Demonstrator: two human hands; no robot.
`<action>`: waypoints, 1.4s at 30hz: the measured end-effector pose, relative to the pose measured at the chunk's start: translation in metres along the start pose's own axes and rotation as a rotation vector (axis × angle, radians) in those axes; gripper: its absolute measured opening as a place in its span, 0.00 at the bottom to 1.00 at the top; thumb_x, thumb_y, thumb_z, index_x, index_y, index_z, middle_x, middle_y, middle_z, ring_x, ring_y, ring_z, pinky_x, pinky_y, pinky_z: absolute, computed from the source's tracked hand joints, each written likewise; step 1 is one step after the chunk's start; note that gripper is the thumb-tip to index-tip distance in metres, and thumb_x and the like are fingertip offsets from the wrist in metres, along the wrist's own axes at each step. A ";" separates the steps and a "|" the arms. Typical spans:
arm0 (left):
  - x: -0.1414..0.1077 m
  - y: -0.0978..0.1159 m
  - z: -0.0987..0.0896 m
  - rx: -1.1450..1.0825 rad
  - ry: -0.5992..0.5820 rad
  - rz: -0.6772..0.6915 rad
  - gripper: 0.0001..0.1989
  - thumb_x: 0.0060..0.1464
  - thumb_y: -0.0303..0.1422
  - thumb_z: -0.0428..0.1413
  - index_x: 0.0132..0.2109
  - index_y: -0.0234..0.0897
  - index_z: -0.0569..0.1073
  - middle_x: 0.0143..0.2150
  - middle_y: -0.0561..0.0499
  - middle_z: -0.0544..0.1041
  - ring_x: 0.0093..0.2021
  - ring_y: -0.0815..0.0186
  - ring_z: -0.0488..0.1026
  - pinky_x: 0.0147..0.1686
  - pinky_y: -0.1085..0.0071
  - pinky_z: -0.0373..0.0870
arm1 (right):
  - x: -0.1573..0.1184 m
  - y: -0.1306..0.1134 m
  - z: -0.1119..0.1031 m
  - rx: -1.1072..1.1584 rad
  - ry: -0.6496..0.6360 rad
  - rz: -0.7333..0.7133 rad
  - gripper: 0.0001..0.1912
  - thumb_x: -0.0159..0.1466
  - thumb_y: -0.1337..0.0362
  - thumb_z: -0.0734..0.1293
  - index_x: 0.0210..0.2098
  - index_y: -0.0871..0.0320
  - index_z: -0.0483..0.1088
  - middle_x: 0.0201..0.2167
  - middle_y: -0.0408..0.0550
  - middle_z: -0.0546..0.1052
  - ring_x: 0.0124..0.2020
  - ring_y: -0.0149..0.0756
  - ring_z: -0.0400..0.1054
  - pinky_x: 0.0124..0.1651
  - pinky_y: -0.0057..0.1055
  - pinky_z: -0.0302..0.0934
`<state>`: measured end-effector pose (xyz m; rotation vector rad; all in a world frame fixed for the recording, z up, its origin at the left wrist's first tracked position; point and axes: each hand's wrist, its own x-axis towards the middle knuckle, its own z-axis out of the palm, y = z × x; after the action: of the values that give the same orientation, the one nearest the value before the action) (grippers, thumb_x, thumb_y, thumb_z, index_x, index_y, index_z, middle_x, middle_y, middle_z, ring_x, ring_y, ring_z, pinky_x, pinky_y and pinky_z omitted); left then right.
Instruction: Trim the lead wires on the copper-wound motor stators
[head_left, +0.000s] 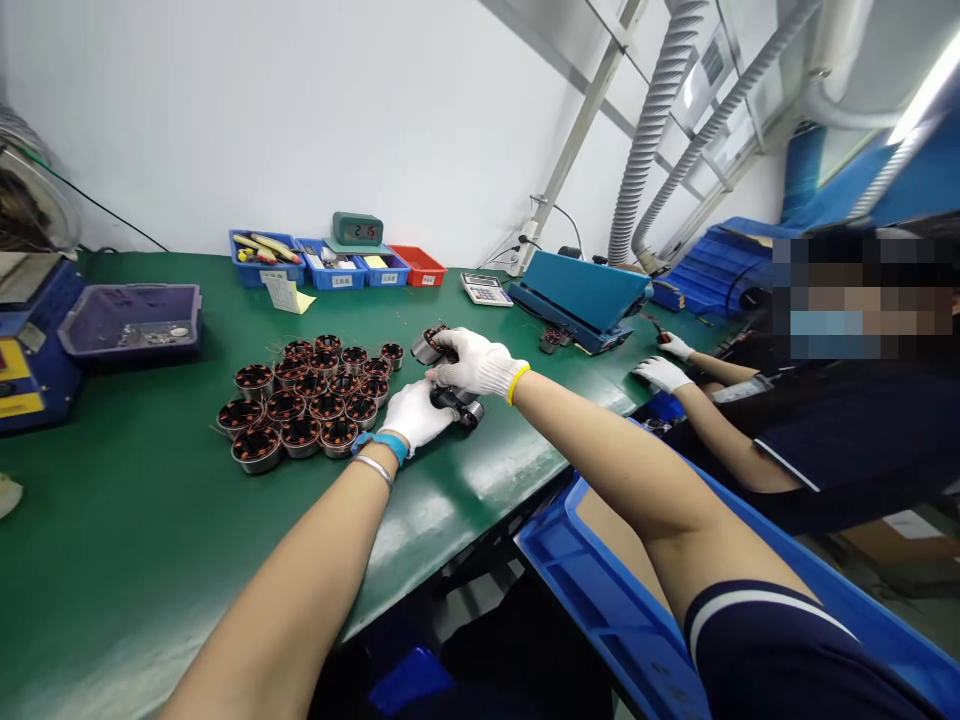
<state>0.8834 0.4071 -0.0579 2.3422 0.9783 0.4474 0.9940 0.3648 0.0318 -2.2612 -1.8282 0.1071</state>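
Several round metal rings with copper windings (300, 432) stand grouped on the green table (150, 520). My right hand (480, 362), in a white glove with a yellow cuff, is closed round a metal ring (427, 346) just right of the group. My left hand (418, 415), gloved and wearing a blue wristband, lies below it with its fingers closed on a black and silver part (469, 412). Its fingertips are partly hidden by that part and by my right hand.
Small blue bins (268, 270), a red bin (416, 266), a clock (357, 229) and a calculator (486, 290) line the wall. A purple tray (131, 350) sits left. A blue machine (581, 295) and a co-worker's gloved hands (664, 375) are right; a blue crate (600, 590) stands below the edge.
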 end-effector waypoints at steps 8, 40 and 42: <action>-0.009 0.013 0.000 0.122 0.133 -0.075 0.17 0.46 0.38 0.56 0.43 0.35 0.71 0.44 0.39 0.76 0.45 0.51 0.75 0.41 0.62 0.70 | 0.007 0.004 0.007 -0.082 -0.015 0.104 0.30 0.54 0.49 0.68 0.55 0.49 0.68 0.56 0.49 0.68 0.51 0.46 0.68 0.51 0.39 0.64; -0.055 0.007 0.002 0.140 0.580 0.137 0.31 0.45 0.31 0.53 0.59 0.32 0.62 0.66 0.41 0.58 0.66 0.52 0.52 0.65 0.54 0.47 | -0.084 -0.002 0.044 -0.090 -0.026 0.164 0.24 0.56 0.49 0.66 0.49 0.53 0.68 0.47 0.54 0.73 0.45 0.50 0.71 0.43 0.42 0.65; -0.072 0.011 0.001 0.046 0.622 0.143 0.31 0.43 0.30 0.54 0.57 0.34 0.62 0.64 0.41 0.60 0.65 0.53 0.55 0.64 0.56 0.52 | -0.073 -0.009 0.040 -0.116 -0.022 0.166 0.23 0.58 0.45 0.63 0.46 0.54 0.69 0.44 0.55 0.74 0.44 0.51 0.71 0.42 0.42 0.64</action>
<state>0.8413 0.3476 -0.0584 2.3637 1.0910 1.2744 0.9613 0.3012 -0.0116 -2.4990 -1.6961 0.0548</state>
